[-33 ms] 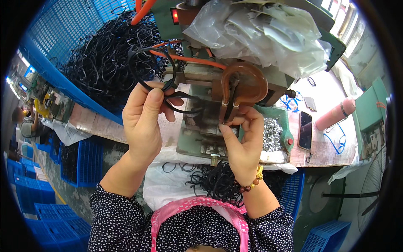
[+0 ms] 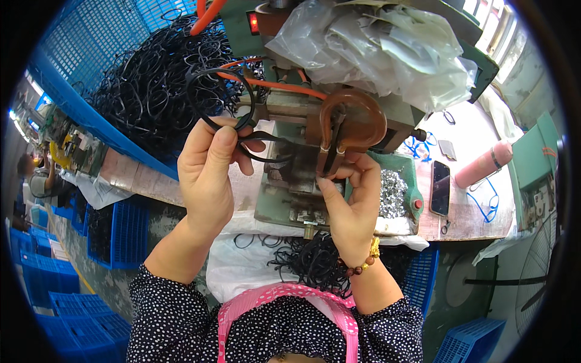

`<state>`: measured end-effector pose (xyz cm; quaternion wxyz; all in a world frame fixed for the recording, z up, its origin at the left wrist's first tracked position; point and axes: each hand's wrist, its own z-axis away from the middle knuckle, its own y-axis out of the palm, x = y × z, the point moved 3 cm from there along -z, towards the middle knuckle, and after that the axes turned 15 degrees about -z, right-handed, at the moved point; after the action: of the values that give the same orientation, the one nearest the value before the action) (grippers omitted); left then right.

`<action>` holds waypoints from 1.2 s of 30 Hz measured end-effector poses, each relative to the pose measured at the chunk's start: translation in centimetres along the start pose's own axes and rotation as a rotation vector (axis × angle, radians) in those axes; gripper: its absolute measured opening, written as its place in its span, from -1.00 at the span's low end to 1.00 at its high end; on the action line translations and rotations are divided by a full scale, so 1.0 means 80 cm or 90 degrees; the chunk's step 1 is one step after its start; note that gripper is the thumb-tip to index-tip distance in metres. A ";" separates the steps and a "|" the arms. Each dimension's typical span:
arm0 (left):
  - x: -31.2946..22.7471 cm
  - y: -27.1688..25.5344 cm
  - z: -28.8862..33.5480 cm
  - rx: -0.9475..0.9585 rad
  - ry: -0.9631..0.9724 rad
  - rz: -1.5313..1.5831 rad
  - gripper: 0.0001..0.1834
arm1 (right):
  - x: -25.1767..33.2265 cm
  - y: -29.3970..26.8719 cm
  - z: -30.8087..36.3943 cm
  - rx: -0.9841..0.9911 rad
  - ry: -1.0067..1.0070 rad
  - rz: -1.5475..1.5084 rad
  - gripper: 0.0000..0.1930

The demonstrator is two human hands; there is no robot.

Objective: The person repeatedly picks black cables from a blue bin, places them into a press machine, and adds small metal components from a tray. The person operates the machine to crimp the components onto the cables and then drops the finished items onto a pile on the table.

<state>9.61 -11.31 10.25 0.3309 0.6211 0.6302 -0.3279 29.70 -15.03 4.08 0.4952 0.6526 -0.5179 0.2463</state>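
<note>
My left hand (image 2: 209, 166) pinches a large black ring (image 2: 252, 100) between thumb and fingers, left of a small green bench machine (image 2: 281, 202). A second black band (image 2: 266, 160) runs from these same fingers toward the machine's dark, blurred middle. At the machine's right side, my right hand (image 2: 354, 202) has thumb and fingers drawn together just under a thick brown loop (image 2: 376, 124). Whatever lies between those fingertips is hidden. A heap of loose black bands (image 2: 318, 263) rests on white sheeting in front of me.
A blue crate (image 2: 91, 121) full of black rings stands at the far left. Crumpled clear plastic (image 2: 375, 48) covers the machine's top. Right of it are a green tray (image 2: 411, 172) of shiny scraps, a phone (image 2: 440, 187) and a pink bottle (image 2: 483, 164). A fan (image 2: 535, 272) stands at right.
</note>
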 end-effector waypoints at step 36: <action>-0.014 0.008 0.013 0.014 -0.029 -0.113 -0.81 | 0.006 -0.002 -0.007 0.008 0.028 -0.012 -0.45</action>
<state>10.30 -12.80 10.57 0.3083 0.5588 0.6715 -0.3767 30.13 -14.72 4.61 0.5047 0.6547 -0.4995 0.2591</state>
